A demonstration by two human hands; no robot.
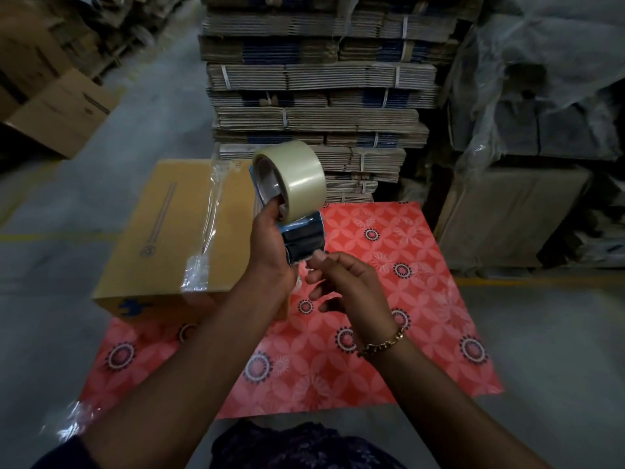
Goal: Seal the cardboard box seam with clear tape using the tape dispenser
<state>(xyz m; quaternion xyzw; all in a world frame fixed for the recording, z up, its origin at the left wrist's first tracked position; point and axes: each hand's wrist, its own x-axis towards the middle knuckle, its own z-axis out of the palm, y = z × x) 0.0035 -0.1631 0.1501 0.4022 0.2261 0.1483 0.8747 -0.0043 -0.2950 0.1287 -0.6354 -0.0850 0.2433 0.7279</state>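
Stacked flat cartons rise behind the taped cardboard box. Right of it, left hand grips the tape dispenser; right hand pinches its tape end.

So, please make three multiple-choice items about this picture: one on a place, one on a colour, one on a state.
1. Where does the cardboard box lie?
A. on top of the stack of flat cartons
B. on the floor, with one corner on the red mat
C. in the person's lap

2. What colour is the patterned mat?
A. red
B. green
C. white

3. What is the state of the tape dispenser?
A. lying on the box
B. lying on the mat
C. held in the air by the left hand

Answers:
1 B, the box sits left of the hands, its near corner over the mat's edge.
2 A, the mat is red with pale flowers and dark rings.
3 C, the left hand grips the dispenser while the right hand touches its lower end.
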